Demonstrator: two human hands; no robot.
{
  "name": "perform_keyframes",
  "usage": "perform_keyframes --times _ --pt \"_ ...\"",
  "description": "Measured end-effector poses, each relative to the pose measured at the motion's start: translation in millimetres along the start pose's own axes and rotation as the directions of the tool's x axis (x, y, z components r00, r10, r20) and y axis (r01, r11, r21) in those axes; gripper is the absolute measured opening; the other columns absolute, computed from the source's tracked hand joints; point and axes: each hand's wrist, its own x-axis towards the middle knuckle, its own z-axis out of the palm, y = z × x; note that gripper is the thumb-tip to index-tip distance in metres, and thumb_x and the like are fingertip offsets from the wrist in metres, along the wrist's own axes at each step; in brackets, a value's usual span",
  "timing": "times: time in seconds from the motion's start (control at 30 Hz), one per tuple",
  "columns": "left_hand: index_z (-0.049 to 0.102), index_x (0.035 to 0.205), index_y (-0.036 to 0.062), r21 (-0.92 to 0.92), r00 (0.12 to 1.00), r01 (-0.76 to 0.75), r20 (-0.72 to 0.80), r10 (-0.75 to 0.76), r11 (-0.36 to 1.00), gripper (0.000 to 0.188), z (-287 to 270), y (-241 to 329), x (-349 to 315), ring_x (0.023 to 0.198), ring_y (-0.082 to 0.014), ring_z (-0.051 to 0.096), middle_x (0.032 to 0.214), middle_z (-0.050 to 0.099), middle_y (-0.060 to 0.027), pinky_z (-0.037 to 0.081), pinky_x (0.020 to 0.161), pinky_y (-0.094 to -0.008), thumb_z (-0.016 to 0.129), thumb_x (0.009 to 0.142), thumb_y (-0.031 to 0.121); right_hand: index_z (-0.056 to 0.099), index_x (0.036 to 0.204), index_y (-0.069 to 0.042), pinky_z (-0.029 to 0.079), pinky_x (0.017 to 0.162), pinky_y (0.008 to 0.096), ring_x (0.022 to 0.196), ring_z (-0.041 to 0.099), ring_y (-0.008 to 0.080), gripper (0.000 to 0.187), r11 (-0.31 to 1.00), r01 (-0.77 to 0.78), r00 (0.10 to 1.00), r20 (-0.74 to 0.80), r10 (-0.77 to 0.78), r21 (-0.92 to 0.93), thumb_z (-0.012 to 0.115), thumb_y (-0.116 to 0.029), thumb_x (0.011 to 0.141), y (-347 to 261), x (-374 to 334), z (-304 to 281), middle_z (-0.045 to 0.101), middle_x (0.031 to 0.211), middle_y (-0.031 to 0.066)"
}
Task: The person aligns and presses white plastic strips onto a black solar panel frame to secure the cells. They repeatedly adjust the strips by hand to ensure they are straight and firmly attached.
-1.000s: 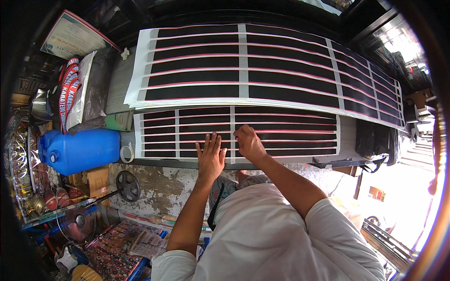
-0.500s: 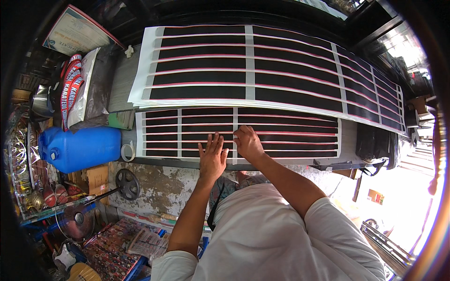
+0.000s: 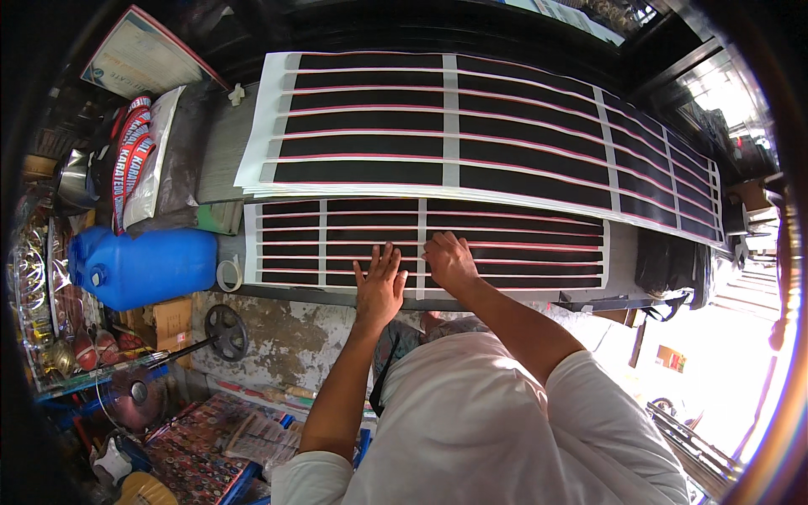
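A sheet of black strips (image 3: 370, 221), parted by thin white and red lines, lies on the bench. My left hand (image 3: 381, 282) rests flat on its near half, fingers spread. Just to the right, my right hand (image 3: 452, 263) is closed, its curled fingertips pressed down beside a pale grey vertical band (image 3: 422, 220) crossing the strips. Whatever those fingertips pinch, if anything, is hidden beneath them. Behind this sheet, a stack of larger sheets (image 3: 362, 122) shows the same black strips and pale cross bands.
A blue plastic jug (image 3: 156, 265) stands left of the sheets, with a roll of tape (image 3: 229, 274) between. Farther back are a folded red lettered band (image 3: 133, 164) and plastic-wrapped packages (image 3: 181, 156). A black bag (image 3: 673, 265) lies at the right end of the bench.
My right hand has slid slightly toward me along the grey band, its fingers still curled. My left hand stays flat in nearly the same place.
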Motion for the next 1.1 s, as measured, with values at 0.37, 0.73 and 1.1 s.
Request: perform_keyframes --times 0.37,0.73,1.1 --pt "0.051 0.162 0.0117 0.017 1.0 0.016 0.005 -0.017 1.0 0.057 2 0 -2 0.163 -0.0356 0.033 0.174 0.041 -0.0099 0.018 0.125 -0.078 0.053 0.114 0.042 0.073 0.095 -0.005 0.053 0.09 0.044 0.104 0.065 0.0318 0.01 0.996 0.083 0.996 -0.035 -0.082 0.033 0.077 -0.008 0.086 -6 8 8 0.066 0.099 0.0105" --pt "0.049 0.161 0.0046 -0.063 0.98 0.013 -0.197 -0.026 0.998 0.059 -17 -31 4 0.161 -0.0426 0.035 0.173 0.039 -0.02 0.022 0.126 -0.0724 0.06 0.112 0.035 0.073 0.107 -0.006 0.052 0.096 0.0489 0.106 0.064 0.0378 0.022 0.97 -0.195 0.943 -0.245 0.226 0.143 0.073 -0.001 0.085 52 -17 -33 0.068 0.108 0.0159" --pt "0.039 0.167 0.0054 0.099 0.976 0.216 -0.031 -0.214 0.971 0.066 -39 -124 15 0.163 -0.0369 0.032 0.176 0.035 -0.017 0.03 0.124 -0.0719 0.049 0.115 0.044 0.071 0.118 -0.006 0.047 0.1 0.0539 0.12 0.06 0.0377 0.035 0.959 -0.282 0.959 -0.019 0.282 -0.019 0.083 -0.01 0.085 45 4 -30 0.068 0.121 0.0179"
